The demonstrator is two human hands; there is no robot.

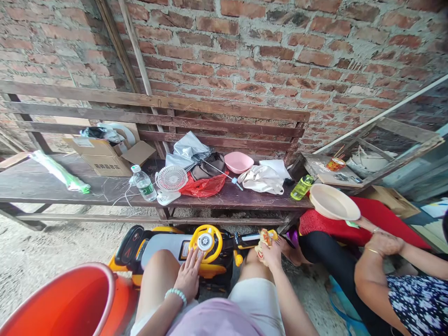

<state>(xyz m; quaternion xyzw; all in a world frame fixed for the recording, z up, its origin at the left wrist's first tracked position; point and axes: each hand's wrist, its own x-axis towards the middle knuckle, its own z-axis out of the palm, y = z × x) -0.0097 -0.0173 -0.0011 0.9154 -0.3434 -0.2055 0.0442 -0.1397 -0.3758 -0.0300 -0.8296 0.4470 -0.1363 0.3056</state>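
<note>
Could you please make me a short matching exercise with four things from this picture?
Column one:
1. Left hand
2. Fan
3. Right hand
4. Bucket

Column two:
A. Holding food
B. Red, at the lower left
C. At the yellow steering wheel
D. White, on the bench

Pairs: 1-C, 2-D, 3-A, 4-B

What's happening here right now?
A seated person's left hand lies open, fingers apparently on the yellow steering wheel of a ride-on toy. Their right hand holds some food, perhaps filled bread. A small fan and a water bottle are on the bench in front. Another person is at the right.
</note>
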